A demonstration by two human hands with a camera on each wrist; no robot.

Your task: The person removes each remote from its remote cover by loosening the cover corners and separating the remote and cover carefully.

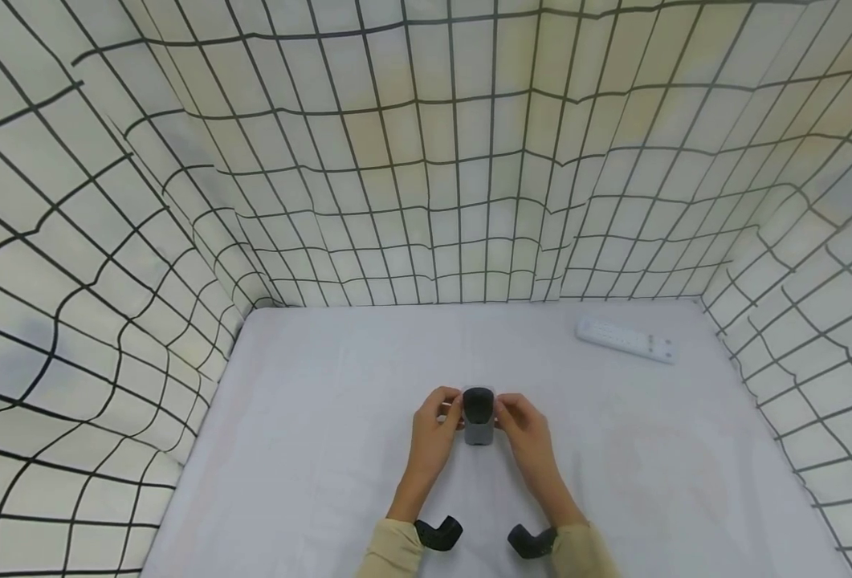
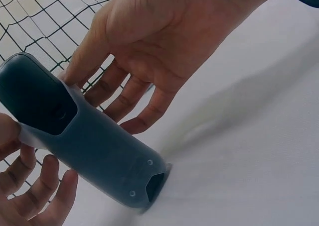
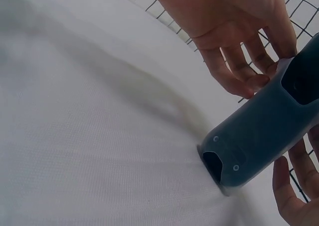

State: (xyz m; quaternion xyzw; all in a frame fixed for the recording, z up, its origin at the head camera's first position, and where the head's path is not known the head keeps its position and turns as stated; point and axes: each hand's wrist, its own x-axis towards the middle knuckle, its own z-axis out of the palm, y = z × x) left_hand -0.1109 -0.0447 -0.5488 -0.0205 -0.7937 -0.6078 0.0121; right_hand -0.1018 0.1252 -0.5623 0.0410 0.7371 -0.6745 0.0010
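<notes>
A grey, sleeve-like holder (image 1: 478, 434) stands upright on the white table, with a dark rounded part (image 1: 478, 405) in its upper opening. Whether that dark part is a separate thing or the holder's inner back, I cannot tell. My left hand (image 1: 434, 429) grips the holder's upper left edge; in the left wrist view the left thumb and fingers (image 2: 119, 94) lie along its side. On the opposite edge my right hand (image 1: 529, 433) holds it in the same way. Near the holder's base, the right wrist view shows a small cutout and two small round marks (image 3: 236, 168).
A white remote control (image 1: 624, 339) lies at the back right of the white-covered table (image 1: 324, 449). Black-gridded white walls (image 1: 433, 177) enclose the back and sides. Black wrist-worn pieces (image 1: 440, 534) sit by both cuffs.
</notes>
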